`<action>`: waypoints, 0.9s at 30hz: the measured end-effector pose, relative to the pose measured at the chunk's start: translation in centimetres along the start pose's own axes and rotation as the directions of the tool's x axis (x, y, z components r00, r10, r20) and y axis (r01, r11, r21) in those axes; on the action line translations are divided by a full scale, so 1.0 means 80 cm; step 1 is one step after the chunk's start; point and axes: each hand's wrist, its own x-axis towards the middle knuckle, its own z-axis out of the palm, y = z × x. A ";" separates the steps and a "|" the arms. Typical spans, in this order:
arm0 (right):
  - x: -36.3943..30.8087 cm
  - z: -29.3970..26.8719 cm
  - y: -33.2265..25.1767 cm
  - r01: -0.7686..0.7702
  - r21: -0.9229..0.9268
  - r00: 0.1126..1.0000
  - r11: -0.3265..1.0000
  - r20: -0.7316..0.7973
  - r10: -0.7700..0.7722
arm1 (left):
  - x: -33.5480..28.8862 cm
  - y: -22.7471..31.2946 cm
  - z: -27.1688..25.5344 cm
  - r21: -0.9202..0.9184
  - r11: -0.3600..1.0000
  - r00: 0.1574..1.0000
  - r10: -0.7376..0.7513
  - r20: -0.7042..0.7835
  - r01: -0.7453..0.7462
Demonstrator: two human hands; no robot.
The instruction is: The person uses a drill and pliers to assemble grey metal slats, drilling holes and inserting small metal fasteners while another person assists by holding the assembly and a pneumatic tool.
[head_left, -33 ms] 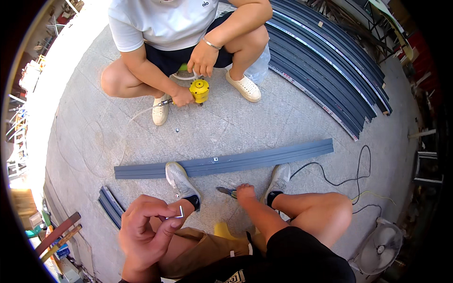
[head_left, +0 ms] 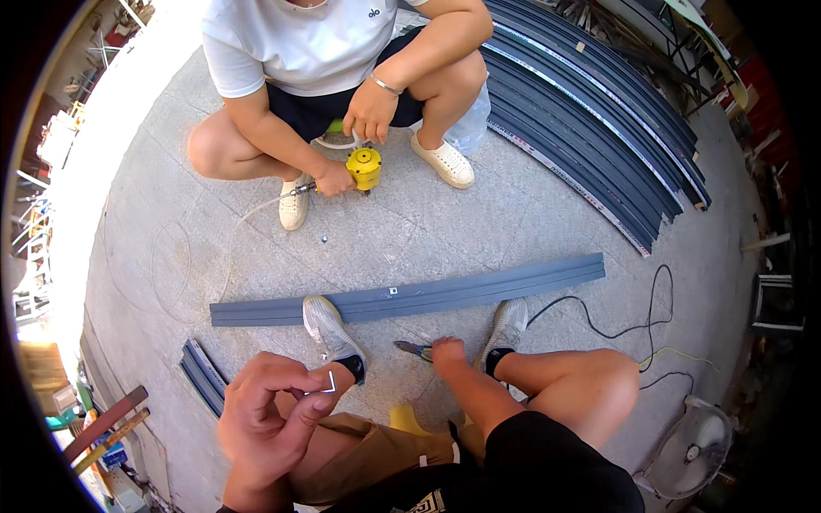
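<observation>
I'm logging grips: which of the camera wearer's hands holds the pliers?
The right hand, farther from the camera, grips the pliers; the left hand pinches a small L-shaped piece instead.

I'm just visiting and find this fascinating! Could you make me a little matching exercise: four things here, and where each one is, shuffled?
Things:
1. Small silvery L-shaped metal piece
2. Grey metal pliers
3. Yellow round-bodied tool
4. Long dark-grey ridged strip

Places:
A. Held by the squatting person in a white T-shirt
B. On the grey floor, at the toes of the pale grey shoes
C. Pinched in the left hand
D. In the right hand

Pairs: 1-C, 2-D, 3-A, 4-B
</observation>
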 end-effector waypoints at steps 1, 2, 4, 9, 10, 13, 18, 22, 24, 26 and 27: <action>-0.002 -0.014 0.002 0.003 0.005 1.000 1.000 -0.019 -0.003 | -0.003 0.001 0.001 0.012 1.000 1.000 0.015 -0.006 -0.015; -0.005 -0.027 0.005 -0.012 0.033 0.995 0.999 0.099 0.009 | -0.005 0.001 0.004 -0.004 1.000 1.000 -0.028 -0.009 0.028; -0.015 -0.039 0.013 -0.052 0.082 0.976 0.995 0.217 0.033 | -0.010 -0.002 0.008 -0.016 0.998 0.998 -0.058 0.018 0.059; -0.013 -0.040 0.021 -0.048 0.194 0.976 0.980 0.216 0.005 | -0.022 -0.043 0.007 -0.052 0.993 0.993 -0.111 -0.032 0.109; -0.011 -0.038 0.021 -0.050 0.206 0.978 0.977 0.208 0.006 | -0.021 -0.049 0.010 -0.042 0.994 0.995 -0.100 -0.026 0.099; -0.010 -0.028 0.017 -0.073 0.197 0.978 0.978 0.205 0.031 | -0.013 -0.060 0.018 -0.019 0.992 0.991 -0.129 -0.032 0.129; -0.013 -0.050 0.010 -0.096 0.177 0.942 0.980 0.334 0.032 | -0.006 -0.052 0.024 -0.036 0.988 0.988 -0.152 -0.016 0.151; -0.030 -0.082 0.009 -0.062 0.173 0.926 0.983 0.377 -0.008 | -0.001 -0.033 0.036 -0.141 0.982 0.992 -0.129 -0.007 0.127; -0.036 -0.098 0.006 -0.021 0.218 0.904 0.976 0.422 -0.075 | -0.001 -0.016 0.040 -0.258 0.953 0.987 -0.162 0.009 0.159; -0.044 -0.115 -0.007 -0.050 0.259 0.893 0.965 0.443 -0.073 | -0.006 -0.009 0.039 -0.327 0.931 0.986 -0.169 0.006 0.162; -0.049 -0.120 -0.008 -0.089 0.308 0.881 0.947 0.469 -0.070 | -0.008 -0.007 0.040 -0.393 0.904 0.984 -0.176 0.018 0.168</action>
